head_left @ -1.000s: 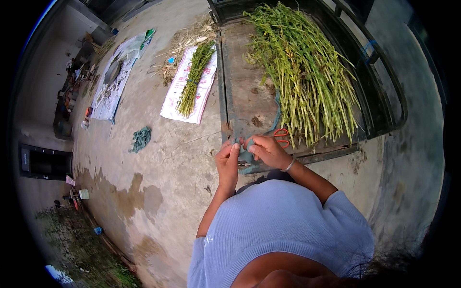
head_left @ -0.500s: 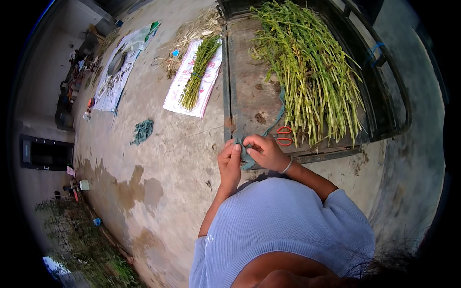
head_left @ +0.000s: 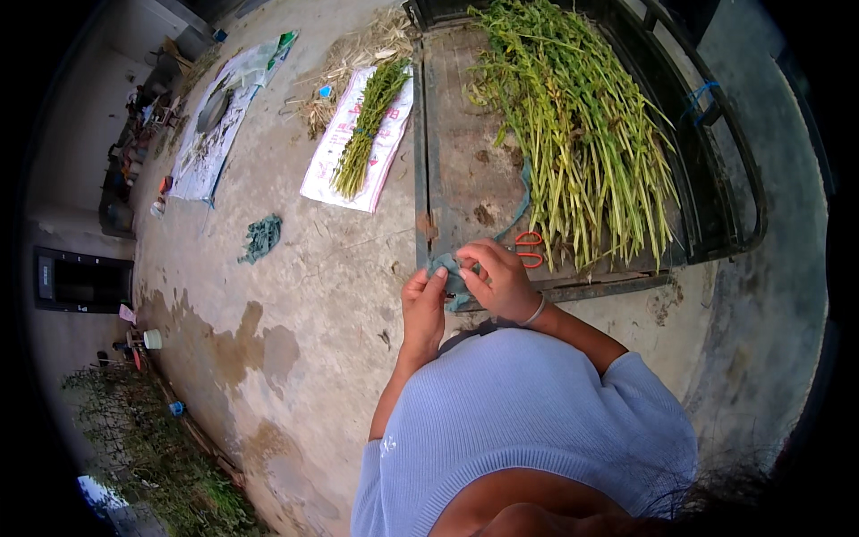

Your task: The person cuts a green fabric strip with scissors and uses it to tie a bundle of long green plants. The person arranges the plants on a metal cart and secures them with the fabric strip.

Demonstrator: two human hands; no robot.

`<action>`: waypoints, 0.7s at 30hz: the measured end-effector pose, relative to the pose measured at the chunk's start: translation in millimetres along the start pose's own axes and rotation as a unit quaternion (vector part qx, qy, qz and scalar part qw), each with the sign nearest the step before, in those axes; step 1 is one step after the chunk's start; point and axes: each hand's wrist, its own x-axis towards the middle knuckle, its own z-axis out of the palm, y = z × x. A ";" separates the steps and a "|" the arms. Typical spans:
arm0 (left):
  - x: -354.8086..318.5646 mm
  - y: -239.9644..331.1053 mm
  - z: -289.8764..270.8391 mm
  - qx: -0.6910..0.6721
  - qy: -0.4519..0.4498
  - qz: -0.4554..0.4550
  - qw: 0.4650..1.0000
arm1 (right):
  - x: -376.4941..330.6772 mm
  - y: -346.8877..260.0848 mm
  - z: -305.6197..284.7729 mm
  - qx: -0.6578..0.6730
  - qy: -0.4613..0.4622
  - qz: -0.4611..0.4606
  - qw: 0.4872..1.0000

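A strip of grey-green cloth [head_left: 442, 261] is pinched between my two hands at the near edge of the cart bed. My left hand [head_left: 423, 309] is closed on it, thumb on top. Beside it, my right hand [head_left: 503, 285] pinches the same strip with thumb and fingers; a bracelet circles that wrist. One end of the strip dangles below my fingers, and a long tail runs over the bed toward the stalks. Red-handled scissors [head_left: 530, 260] lie just right of my right hand, their blades hidden. A large heap of leafy green stalks [head_left: 591, 152] covers the bed's right side.
The metal cart bed [head_left: 461, 143] has dark side rails. Left of it, a tied bundle of stalks [head_left: 362, 143] lies on a white sack [head_left: 322, 179]. A crumpled grey-green cloth [head_left: 261, 239] rests on the concrete floor. Farther left is a spread sheet [head_left: 201, 170].
My fingers have shifted slightly on the cloth strip, and more of it shows above my left thumb. The view has turned a little; the stalks and scissors stay in place.
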 end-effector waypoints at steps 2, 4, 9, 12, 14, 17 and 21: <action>-0.2 2.2 2.2 0.043 0.003 0.015 0.999 | 5.5 -2.0 -2.1 -0.076 0.043 -0.085 0.993; -1.8 4.6 6.1 0.104 -0.001 0.030 0.994 | 8.8 -4.7 -4.6 -0.094 0.034 -0.131 0.986; -2.0 -1.5 0.3 0.275 -0.035 0.088 0.957 | 8.1 3.0 2.8 -0.071 -0.019 -0.107 0.992; 2.3 -5.3 -8.5 0.371 -0.053 0.163 0.913 | 5.4 7.8 3.0 -0.066 -0.053 -0.083 0.993; 3.3 -1.9 -6.9 0.424 -0.063 0.208 0.879 | 5.0 9.5 2.5 -0.071 -0.069 -0.080 0.992; 0.4 3.9 -5.6 0.470 -0.082 0.239 0.846 | 4.9 9.1 2.7 -0.064 -0.076 -0.064 0.993; 0.1 1.9 -6.7 0.415 -0.124 0.221 0.874 | 2.5 10.2 3.8 0.035 -0.033 0.035 0.998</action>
